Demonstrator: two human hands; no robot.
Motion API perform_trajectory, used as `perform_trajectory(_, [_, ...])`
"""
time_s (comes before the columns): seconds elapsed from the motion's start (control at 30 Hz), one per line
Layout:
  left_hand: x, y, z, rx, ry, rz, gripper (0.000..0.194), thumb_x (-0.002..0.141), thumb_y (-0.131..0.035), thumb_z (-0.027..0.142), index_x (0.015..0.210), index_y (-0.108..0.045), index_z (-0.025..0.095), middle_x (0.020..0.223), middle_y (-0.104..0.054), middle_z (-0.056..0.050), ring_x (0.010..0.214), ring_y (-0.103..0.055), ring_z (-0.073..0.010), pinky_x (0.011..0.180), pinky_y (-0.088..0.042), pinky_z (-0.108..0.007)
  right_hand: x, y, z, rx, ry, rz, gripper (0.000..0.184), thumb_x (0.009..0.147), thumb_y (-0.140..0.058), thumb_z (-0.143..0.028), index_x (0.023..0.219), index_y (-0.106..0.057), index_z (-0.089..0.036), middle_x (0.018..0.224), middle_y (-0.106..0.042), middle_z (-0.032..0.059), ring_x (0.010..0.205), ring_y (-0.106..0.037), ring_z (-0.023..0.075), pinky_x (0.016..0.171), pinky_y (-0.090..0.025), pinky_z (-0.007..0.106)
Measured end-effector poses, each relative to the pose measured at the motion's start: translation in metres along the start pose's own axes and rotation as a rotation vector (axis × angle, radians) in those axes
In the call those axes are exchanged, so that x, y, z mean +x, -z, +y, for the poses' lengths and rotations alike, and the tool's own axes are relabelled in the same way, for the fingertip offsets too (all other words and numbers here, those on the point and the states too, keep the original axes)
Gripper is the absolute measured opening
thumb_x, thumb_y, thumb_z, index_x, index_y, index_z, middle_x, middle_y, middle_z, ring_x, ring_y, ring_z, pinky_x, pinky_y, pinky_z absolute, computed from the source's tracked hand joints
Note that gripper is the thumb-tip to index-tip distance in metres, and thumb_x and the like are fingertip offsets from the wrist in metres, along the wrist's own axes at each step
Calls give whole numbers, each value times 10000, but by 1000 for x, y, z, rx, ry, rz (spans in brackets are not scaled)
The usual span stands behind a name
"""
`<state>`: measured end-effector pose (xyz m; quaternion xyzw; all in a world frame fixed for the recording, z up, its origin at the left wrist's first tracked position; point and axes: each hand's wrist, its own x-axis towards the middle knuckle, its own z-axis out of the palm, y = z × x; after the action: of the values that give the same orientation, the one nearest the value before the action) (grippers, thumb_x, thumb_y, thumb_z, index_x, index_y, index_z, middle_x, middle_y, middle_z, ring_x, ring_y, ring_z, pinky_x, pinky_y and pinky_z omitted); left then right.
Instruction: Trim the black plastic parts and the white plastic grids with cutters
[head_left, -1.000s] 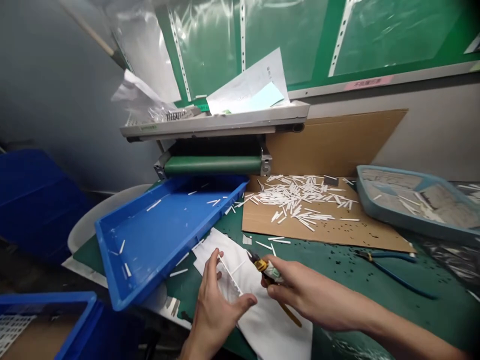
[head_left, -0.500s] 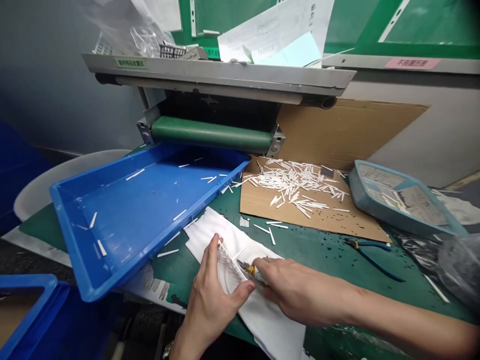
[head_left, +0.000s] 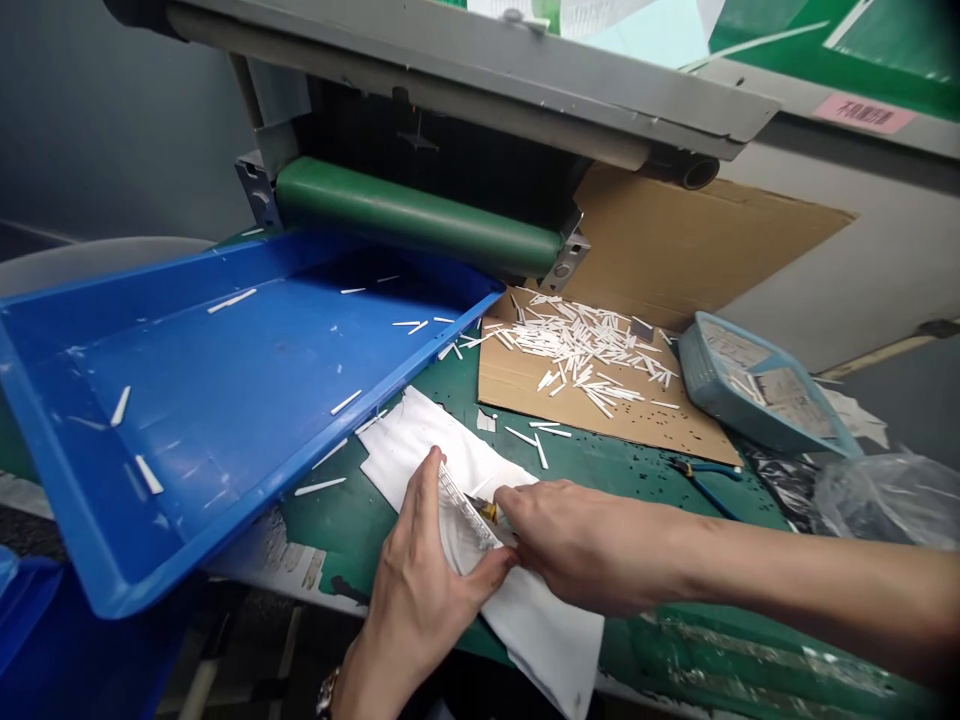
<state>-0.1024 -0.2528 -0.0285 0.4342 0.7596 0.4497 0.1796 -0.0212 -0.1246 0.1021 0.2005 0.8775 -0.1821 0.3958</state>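
Lower centre of frame, left hand (head_left: pixel 420 590) pinches a white plastic comb-like strip (head_left: pixel 463 508) between thumb and fingers, long axis running diagonally from upper left to lower right, teeth fine and ridged. Right hand (head_left: pixel 585 545) clenches yellow-handled cutters (head_left: pixel 489 512) at the strip's edge, mostly hidden by the fist, blades hard to make out. Both hands sit above a white cloth (head_left: pixel 540 640).

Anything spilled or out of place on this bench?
Yes. Loose white sticks lie outside the cardboard sheet on the green mat, where they look spilled. Black specks dot the cardboard, and the blue tray sits askew across the mat's edge.
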Motion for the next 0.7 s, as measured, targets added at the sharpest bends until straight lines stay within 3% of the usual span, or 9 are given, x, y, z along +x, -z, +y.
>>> perform_trajectory(0.4, [-2, 1, -8, 29, -32, -1, 967, 770, -668, 513, 1516, -118, 240, 1469, -416, -148, 1235, -535, -320, 946, -533, -414, 29, -67, 22, 208, 130, 347, 343, 700, -464, 32, 984, -500, -157, 920, -579, 82, 786, -543, 215, 708, -410, 312])
perform_trajectory(0.57, [-1, -2, -5, 37, -28, 5, 984, 756, -679, 511, 1517, -124, 226, 1459, -430, -144, 1247, -523, -317, 973, -514, -414, 37, -91, 30, 277, 211, 522, 368, 750, -417, 0, 1081, -485, -147, 939, -571, 99, 837, -531, 236, 766, -432, 350])
perform_trajectory(0.7, [-4, -1, -3, 30, -8, -14, 980, 769, -679, 399, 1525, -80, 226, 1493, -386, -135, 1301, -467, -307, 1033, -465, -414, 37, -99, 35, 357, 262, 629, 274, 868, -362, -72, 1106, -469, -154, 926, -576, 91, 825, -538, 224, 742, -424, 339])
